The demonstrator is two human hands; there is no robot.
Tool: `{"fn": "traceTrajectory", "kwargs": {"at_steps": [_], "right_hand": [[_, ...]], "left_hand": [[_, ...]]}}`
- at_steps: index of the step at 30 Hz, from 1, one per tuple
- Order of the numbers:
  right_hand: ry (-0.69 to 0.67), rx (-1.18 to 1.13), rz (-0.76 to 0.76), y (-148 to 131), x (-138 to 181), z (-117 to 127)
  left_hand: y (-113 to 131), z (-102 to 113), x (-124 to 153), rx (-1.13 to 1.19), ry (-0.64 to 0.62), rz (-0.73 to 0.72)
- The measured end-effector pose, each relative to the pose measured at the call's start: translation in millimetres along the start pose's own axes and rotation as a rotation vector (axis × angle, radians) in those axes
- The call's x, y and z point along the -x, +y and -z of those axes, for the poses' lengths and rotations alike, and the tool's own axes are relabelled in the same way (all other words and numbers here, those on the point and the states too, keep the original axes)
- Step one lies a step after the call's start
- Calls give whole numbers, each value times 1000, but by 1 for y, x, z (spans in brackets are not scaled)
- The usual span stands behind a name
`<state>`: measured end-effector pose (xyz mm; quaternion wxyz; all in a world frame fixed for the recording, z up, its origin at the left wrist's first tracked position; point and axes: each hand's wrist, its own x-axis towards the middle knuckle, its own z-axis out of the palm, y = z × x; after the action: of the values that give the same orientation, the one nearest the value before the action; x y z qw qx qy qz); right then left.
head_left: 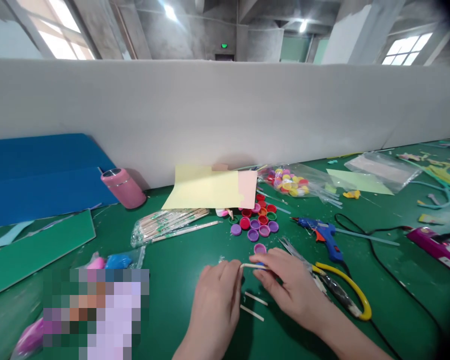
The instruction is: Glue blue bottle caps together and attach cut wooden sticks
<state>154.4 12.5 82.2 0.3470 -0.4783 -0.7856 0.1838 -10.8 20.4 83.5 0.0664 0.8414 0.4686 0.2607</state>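
Head camera view: a green bench [168, 280] stretched across the lower half, its surface smooth and slightly glossy, dotted with pale flecks and scraps. Near the front, a person's left hand [217, 295] and right hand [289, 280] pinched one thin pale stick [252, 266] between them, just above the bench, the fingers of each closed on an end. Two short sticks [255, 299] lay below it, on the bench between the hands.

Just beyond the hands sat a cluster of plastic caps [244, 223] in red, purple, pink, orange and green. To their left was a clear bag of sticks [168, 225], and behind it a yellow sheet [202, 187]. A pink canister [124, 187] leaned farther left, beside a large blue board [41, 185]; a green board [41, 255] lay nearer. To the right were a blue glue gun [324, 234] and yellow-handled scissors [339, 291], with a dark cable looping past. The lower left corner was partly pixelated.

A long white partition [210, 110] closed off the back of the bench. Above it showed a bare, grey concrete room with bright ceiling lights [170, 12], windows on both sides and a green lit sign [224, 45].
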Motion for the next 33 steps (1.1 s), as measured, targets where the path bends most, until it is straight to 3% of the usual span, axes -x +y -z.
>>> {"fn": "traceTrajectory", "kwargs": {"at_steps": [4, 11, 18, 24, 33], "right_hand": [[84, -112, 24, -6, -6, 11], [24, -358, -76, -13, -13, 19], [-4, -788, -259, -12, -15, 8], [-18, -1176, -418, -9, -10, -5], [-99, -1220, -395, -8, -8, -5]], "left_hand": [[4, 12, -2, 147, -55, 51], [9, 24, 1, 473, -140, 159], [11, 29, 2, 658, -95, 270], [14, 33, 1, 824, -131, 383], [11, 23, 2, 1173, -94, 544]]}}
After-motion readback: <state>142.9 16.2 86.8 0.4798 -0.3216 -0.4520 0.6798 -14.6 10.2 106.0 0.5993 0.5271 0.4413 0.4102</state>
